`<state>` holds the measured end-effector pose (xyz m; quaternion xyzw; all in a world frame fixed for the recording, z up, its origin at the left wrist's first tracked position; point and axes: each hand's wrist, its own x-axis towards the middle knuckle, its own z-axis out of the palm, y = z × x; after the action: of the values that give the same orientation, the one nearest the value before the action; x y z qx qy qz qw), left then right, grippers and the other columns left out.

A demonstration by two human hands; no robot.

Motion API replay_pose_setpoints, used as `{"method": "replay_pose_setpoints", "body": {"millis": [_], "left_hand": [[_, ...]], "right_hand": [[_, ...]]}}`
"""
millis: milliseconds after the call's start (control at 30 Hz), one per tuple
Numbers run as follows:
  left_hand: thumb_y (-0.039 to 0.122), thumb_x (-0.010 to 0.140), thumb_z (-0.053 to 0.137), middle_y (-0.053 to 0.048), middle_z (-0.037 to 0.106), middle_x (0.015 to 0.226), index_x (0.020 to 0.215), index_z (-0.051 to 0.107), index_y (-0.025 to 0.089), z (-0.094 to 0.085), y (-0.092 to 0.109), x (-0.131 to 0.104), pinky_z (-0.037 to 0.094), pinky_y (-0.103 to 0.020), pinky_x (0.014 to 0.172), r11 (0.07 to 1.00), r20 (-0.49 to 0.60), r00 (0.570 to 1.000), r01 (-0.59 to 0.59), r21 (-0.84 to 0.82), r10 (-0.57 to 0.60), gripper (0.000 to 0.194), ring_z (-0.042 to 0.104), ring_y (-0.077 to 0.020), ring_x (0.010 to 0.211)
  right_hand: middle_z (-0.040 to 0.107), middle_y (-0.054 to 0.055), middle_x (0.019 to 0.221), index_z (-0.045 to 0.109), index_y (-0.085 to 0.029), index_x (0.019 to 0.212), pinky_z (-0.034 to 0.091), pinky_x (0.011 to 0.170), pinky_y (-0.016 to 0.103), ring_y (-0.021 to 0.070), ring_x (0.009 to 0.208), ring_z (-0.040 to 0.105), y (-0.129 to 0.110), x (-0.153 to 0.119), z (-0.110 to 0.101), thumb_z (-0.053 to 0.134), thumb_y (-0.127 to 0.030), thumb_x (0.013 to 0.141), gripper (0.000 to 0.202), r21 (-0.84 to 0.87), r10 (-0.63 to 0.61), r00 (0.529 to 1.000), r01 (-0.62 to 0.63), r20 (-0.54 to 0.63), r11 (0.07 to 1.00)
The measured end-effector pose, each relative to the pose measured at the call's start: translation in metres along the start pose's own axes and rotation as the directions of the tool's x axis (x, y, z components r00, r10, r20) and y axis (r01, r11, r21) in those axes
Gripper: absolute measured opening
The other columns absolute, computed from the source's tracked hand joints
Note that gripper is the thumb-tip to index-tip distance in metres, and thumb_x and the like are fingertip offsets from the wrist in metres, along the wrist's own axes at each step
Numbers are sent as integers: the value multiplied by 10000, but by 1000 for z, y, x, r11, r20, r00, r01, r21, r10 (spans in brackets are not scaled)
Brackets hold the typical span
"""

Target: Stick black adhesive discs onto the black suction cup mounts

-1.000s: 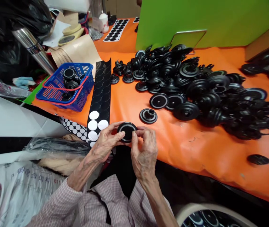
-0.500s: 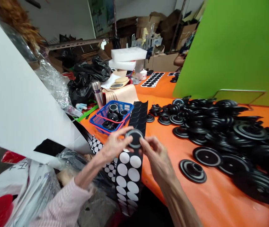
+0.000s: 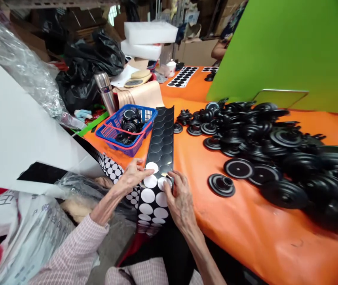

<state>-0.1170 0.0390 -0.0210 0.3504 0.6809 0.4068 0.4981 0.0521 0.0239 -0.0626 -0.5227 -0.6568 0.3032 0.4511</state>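
Note:
A long black strip of round stickers [image 3: 160, 138] runs along the orange table and hangs over its near edge. Its upper part shows dark circles; the lower part has rows of white circles [image 3: 148, 196]. My left hand [image 3: 131, 175] is at the strip's left side, its thumb on a white circle and its fingers curled at the edge. On the right side, my right hand [image 3: 181, 200] pinches at the strip, thumb over another white circle and fingertips close by. Whether a sticker edge is lifted there is too small to tell. Neither hand holds a black disc.
A blue basket [image 3: 139, 148] with black suction-cup-like parts stands left of the strip. More black parts [image 3: 246, 136] are heaped on the right, one [image 3: 221, 185] lying apart. Behind are a steel flask [image 3: 105, 93], a green panel [image 3: 287, 51] and a person's arm [image 3: 219, 50].
The black disc with a grey ring has left my hands. Both hands have come down onto the sticker strip, and the camera view has tilted lower.

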Motion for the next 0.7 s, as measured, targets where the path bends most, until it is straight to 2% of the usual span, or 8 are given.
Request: {"method": "replay_pose_setpoints", "body": {"millis": [67, 133, 267, 433, 567, 700], "left_hand": [[325, 551, 824, 58, 493, 570, 839, 612, 130, 6, 8, 4, 335, -222, 517, 992, 177, 982, 90, -94, -72, 407, 432, -76, 499], [346, 552, 812, 35, 541, 595, 785, 623, 129, 12, 15, 4, 372, -229, 548, 983, 278, 959, 106, -150, -61, 370, 475, -87, 532], [294, 545, 814, -17, 668, 779, 873, 658, 142, 21, 16, 0, 435, -258, 738, 947, 315, 948, 64, -314, 40, 393, 587, -141, 750], [238, 589, 806, -21, 692, 848, 883, 685, 148, 21, 4, 5, 419, -257, 818, 903, 323, 942, 64, -425, 85, 330, 590, -137, 805], [222, 612, 795, -19, 694, 864, 860, 694, 151, 20, 0, 9, 413, -252, 847, 903, 310, 944, 29, -428, 116, 277, 587, -134, 826], [242, 619, 784, -42, 693, 877, 894, 681, 143, 19, 0, 11, 424, -284, 855, 925, 337, 934, 19, -379, 119, 310, 595, -159, 841]], "right_hand": [[588, 113, 1140, 599, -207, 1130, 503, 899, 437, 240, 1045, 578, -1, -3, 3, 492, -308, 871, 298, -12, 20, 999, -21, -29, 1000], [576, 103, 1098, 596, -210, 1152, 524, 838, 408, 222, 973, 588, -5, 1, 3, 499, -302, 875, 307, -7, 32, 998, -32, -50, 999], [549, 102, 1026, 593, -175, 1173, 525, 801, 403, 226, 927, 581, -11, 9, 0, 516, -341, 889, 337, -52, -5, 997, 1, -80, 999], [560, 85, 930, 622, -177, 1063, 516, 716, 379, 234, 841, 592, -11, 17, 0, 516, -391, 900, 290, -182, -12, 999, 3, -47, 983], [590, 84, 908, 634, -177, 967, 491, 690, 343, 231, 823, 605, -15, 22, 0, 493, -362, 912, 239, -246, -9, 1000, 7, -9, 969], [619, 74, 890, 639, -183, 946, 463, 675, 313, 207, 784, 612, -12, 26, -4, 436, -353, 937, 265, -211, 18, 999, -12, 28, 977]]}}
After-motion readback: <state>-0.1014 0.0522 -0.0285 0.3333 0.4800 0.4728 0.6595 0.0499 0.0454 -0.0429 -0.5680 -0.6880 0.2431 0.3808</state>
